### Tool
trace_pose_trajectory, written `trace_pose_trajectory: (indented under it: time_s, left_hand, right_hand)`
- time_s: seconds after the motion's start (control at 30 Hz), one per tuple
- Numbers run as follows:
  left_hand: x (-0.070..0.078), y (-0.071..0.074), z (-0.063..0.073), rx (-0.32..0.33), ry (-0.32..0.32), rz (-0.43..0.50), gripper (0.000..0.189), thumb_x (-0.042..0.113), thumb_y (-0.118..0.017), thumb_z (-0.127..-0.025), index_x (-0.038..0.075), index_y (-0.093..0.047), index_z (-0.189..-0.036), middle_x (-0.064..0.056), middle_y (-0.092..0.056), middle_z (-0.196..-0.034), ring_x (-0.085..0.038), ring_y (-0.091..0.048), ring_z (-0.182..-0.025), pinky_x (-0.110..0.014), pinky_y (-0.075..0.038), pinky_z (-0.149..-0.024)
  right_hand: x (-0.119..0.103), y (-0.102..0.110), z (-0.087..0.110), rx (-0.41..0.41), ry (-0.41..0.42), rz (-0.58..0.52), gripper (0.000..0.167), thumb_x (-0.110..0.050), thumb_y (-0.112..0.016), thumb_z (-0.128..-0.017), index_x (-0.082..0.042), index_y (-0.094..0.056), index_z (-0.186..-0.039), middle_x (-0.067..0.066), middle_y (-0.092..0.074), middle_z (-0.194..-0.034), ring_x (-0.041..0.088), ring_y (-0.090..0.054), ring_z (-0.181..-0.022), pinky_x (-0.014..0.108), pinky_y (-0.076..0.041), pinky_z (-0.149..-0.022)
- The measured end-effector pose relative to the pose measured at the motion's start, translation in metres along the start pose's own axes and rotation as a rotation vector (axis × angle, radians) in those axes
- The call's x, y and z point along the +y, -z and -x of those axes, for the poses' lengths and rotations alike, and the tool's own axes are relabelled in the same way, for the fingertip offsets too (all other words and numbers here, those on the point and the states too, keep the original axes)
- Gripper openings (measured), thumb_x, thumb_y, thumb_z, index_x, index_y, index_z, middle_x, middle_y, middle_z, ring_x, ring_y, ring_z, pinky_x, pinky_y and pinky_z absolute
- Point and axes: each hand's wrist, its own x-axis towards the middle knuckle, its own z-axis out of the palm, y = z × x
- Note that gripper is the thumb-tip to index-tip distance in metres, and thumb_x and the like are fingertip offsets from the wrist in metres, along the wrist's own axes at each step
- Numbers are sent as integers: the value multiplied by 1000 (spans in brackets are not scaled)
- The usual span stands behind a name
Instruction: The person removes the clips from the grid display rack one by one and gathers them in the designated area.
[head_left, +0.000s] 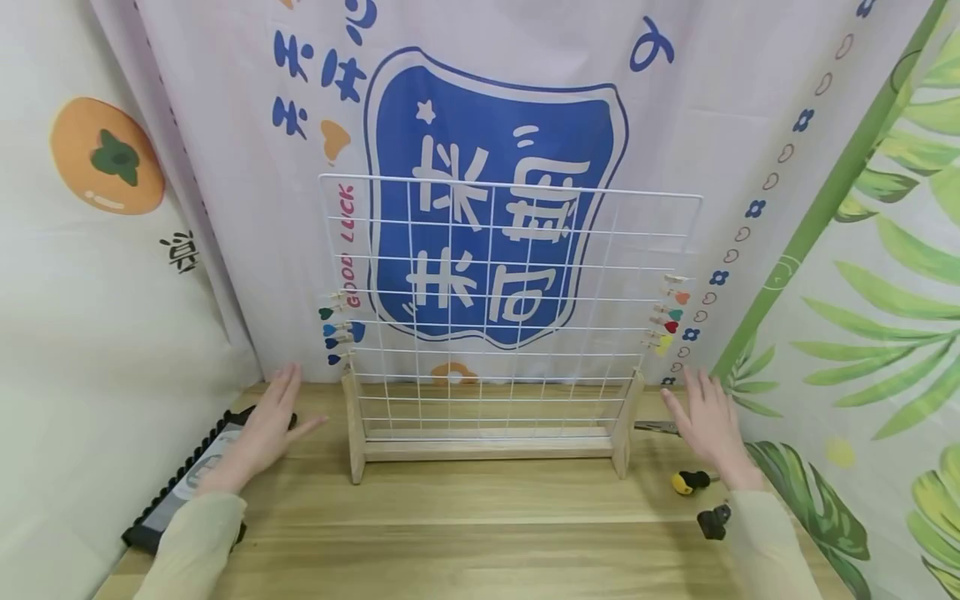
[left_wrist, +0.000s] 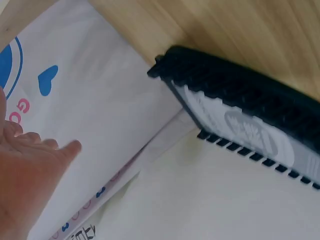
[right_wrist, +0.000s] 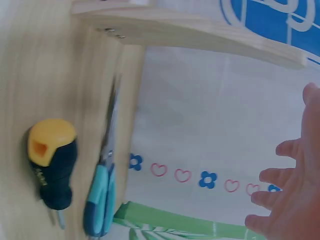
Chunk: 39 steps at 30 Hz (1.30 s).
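Observation:
A white wire grid panel (head_left: 491, 296) stands upright in a wooden stand (head_left: 487, 450) in the head view. Small clothespins with hearts (head_left: 330, 331) hang along its left edge, and more with coloured hearts (head_left: 670, 326) along its right. My left hand (head_left: 262, 425) is held out left of the stand, fingers extended, holding nothing. Right of the stand, my right hand (head_left: 708, 425) is likewise stretched out with nothing in it. The scissors (right_wrist: 102, 185) with teal handles and a stubby yellow-and-black screwdriver (right_wrist: 52, 160) lie nearest to it.
A black-edged case with a pale label (head_left: 191, 479) lies at the table's left side, below my left forearm. A small black object (head_left: 714, 522) sits near my right sleeve. Printed cloth (head_left: 285, 250) hangs behind the table, with leaf-patterned cloth (head_left: 877, 333) at the right.

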Motion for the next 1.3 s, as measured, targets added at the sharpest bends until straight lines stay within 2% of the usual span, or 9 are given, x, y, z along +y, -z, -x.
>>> trace_pose_trajectory:
  time_s: [0.17,0.4,0.63,0.73,0.8,0.93,1.0,1.23,1.3]
  left_hand:
    - [5,-7,0,-17,15,118,102,39,-67,-93,0,3,-157,-33,-3,-162,-60,-15,-143,-75,-17,-113]
    - [14,-19,-1,-3,35,205,95,35,-67,-94,-9,-8,-155,-39,-16,-157,-60,-21,-141,-73,-20,-114]
    - [18,-35,-1,0,48,316,89,29,-64,-97,-10,-7,-154,-39,-20,-156,-57,-33,-138,-64,-40,-108]
    - [19,-38,-2,6,63,361,88,29,-64,-97,-10,-9,-154,-38,-22,-156,-56,-33,-139,-61,-41,-108]
    - [20,-40,-4,11,72,375,87,29,-63,-98,-11,-10,-154,-38,-24,-155,-55,-34,-139,-60,-42,-107]
    - [20,-45,-6,14,81,391,84,28,-62,-99,-12,-12,-153,-38,-26,-154,-54,-37,-138,-58,-44,-105]
    - [21,-47,-7,17,74,395,81,26,-61,-99,-14,-14,-152,-39,-28,-153,-54,-39,-136,-57,-46,-103]
    - [25,-54,-8,17,58,380,76,24,-63,-98,-16,-22,-149,-38,-32,-150,-53,-46,-131,-49,-52,-95]
    - [27,-54,-8,21,58,377,75,24,-63,-98,-16,-24,-148,-38,-34,-149,-52,-48,-130,-49,-52,-94]
  right_hand:
    - [-9,15,-4,49,24,-140,73,-45,-31,-107,12,-20,-152,42,-18,-155,62,-20,-140,75,-19,-112]
    - [-25,36,-9,163,2,-372,64,-37,-36,-108,11,-29,-148,40,-34,-148,56,-35,-134,72,-33,-107]
    - [-35,59,-22,219,-83,-557,63,-44,-37,-106,4,-36,-147,29,-44,-149,47,-42,-138,64,-37,-112]
    - [-40,73,-27,211,-126,-601,64,-49,-36,-105,-2,-37,-148,23,-43,-151,39,-42,-141,53,-39,-116]
    - [-43,81,-31,218,-133,-622,63,-49,-37,-105,-4,-38,-148,20,-45,-151,28,-45,-140,36,-42,-117]
    - [-48,95,-39,254,-92,-662,58,-45,-40,-105,-3,-41,-146,17,-50,-147,6,-52,-128,5,-44,-102]
    - [-50,101,-43,264,-71,-695,57,-43,-43,-105,-3,-42,-145,13,-52,-144,0,-52,-124,1,-43,-98]
    - [-53,112,-53,265,-6,-855,53,-36,-52,-102,-1,-46,-141,-20,-61,-118,-6,-58,-111,1,-46,-92]
    - [-54,113,-55,257,11,-887,52,-34,-54,-102,0,-47,-140,-20,-62,-117,-6,-60,-110,2,-47,-92]
